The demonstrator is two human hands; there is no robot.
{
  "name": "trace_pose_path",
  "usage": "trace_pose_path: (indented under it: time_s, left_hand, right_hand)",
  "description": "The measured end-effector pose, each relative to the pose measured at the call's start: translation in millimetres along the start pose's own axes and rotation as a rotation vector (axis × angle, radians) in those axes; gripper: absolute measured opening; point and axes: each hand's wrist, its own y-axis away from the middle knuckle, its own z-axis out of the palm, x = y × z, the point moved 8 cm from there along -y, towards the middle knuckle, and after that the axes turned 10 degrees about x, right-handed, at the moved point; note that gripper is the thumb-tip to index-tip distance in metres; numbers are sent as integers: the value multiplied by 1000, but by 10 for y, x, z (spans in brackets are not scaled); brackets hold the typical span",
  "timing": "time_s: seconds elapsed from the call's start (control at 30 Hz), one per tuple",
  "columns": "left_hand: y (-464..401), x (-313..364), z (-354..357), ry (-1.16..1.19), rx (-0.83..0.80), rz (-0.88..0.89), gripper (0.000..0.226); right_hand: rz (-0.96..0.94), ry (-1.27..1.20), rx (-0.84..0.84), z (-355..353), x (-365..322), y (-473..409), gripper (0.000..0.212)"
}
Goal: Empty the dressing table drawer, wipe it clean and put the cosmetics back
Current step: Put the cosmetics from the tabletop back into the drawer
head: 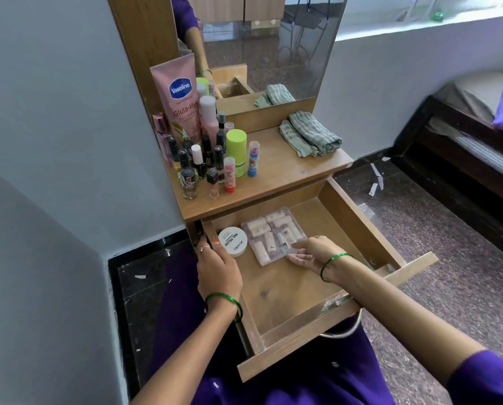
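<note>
The wooden drawer [276,290] stands pulled out below the dressing table top [285,168]. Inside it lie a round white nail polish remover tub [232,241] and a clear plastic case of small pale tubes [273,233]. My right hand [311,252] pinches the near edge of that clear case with its fingertips. My left hand [218,273] grips the drawer's left side wall, thumb inside next to the white tub. On the table top at the left stand several cosmetics: a pink Vaseline tube [178,100], nail polish bottles [199,165], lip balms [253,159] and a green-capped stick [236,147].
A folded green-grey cloth [308,134] lies on the right of the table top, below the mirror [270,45]. A grey wall is close on the left. A bed [478,133] stands at the right, with paper scraps [376,182] on the speckled floor.
</note>
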Motion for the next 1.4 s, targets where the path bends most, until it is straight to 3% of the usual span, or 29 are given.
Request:
trace_pose_path:
  time_s: [0.27, 0.47, 0.53, 0.63, 0.7, 0.8, 0.9, 1.03, 1.4]
  left_hand:
    - [14, 3, -13, -12, -3, 1, 40]
    - [12, 3, -7, -19, -2, -6, 40]
    - [13, -6, -6, -12, -6, -11, 38]
    - [19, 5, -8, -9, -10, -13, 37]
    - [21, 24, -17, -9, -8, -9, 37]
    - [22, 21, -20, -9, -8, -16, 39]
    - [7, 1, -8, -7, -5, -17, 39]
    - [16, 18, -18, 2, -7, -11, 40]
    - [-3, 6, -4, 9, -12, 2, 39]
  right_hand:
    - [-55, 136, -34, -66, -187, 90, 66]
    - [-292, 242, -62, 10, -716, 455, 29]
    - [-454, 346, -71, 110, -985, 668, 18]
    - [-957, 674, 89, 293, -1514, 1054, 17]
    - [-1254, 728, 175, 466, -1792, 1378, 23]
    - [-1444, 809, 130, 791, -2011, 1597, 44]
    - [-1480, 1003, 39, 1134, -2066, 1501, 54]
    - [-1478, 1161, 26, 1388, -2078, 1364, 52]
    - [-1488, 1122, -29, 1575, -2084, 1256, 41]
